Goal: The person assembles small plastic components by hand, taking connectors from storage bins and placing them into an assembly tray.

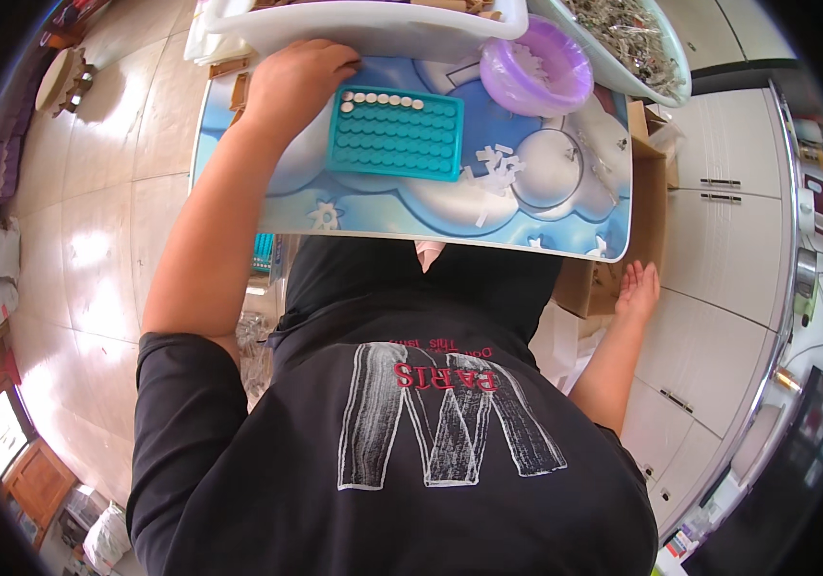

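Note:
My left hand is over the table's far left part, beside the upper left corner of a teal tray and just below the white bin. Its fingers curl together; whatever they hold, if anything, is hidden. The tray has rows of round hollows, with several small white round pieces along its far edge and one under the row's left end. My right hand is off the table's near right corner, beside a cardboard box. Its fingers are loosely spread, with nothing seen in them. Small white strips lie scattered right of the tray.
The table has a blue cloud pattern. At its far side stand a white bin of brown pieces, a purple bowl lined with clear plastic, and a pale tub of small tangled items. A cardboard box sits against the right edge.

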`<action>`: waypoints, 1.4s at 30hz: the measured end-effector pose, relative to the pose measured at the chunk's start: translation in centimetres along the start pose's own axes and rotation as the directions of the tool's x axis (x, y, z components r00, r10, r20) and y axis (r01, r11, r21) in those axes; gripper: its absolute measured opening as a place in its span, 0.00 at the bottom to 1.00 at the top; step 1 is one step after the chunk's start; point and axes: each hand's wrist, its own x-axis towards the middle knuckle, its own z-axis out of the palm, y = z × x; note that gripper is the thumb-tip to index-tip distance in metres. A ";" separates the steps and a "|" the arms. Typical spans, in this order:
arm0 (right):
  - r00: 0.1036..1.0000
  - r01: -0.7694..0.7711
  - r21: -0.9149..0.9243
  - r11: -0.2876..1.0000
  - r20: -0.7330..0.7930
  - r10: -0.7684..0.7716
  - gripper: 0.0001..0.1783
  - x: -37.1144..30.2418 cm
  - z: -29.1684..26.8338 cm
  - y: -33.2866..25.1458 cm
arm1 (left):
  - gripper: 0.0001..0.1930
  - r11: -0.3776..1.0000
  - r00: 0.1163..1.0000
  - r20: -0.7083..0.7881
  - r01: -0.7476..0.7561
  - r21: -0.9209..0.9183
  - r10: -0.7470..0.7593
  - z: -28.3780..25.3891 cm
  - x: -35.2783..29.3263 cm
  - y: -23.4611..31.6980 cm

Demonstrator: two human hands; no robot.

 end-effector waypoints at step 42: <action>0.334 0.460 0.037 0.887 0.919 -0.211 0.08 -27.4 14.7 -3.3 | 0.10 -0.298 0.708 0.696 0.643 -0.705 -0.120 -4.2 -10.0 14.5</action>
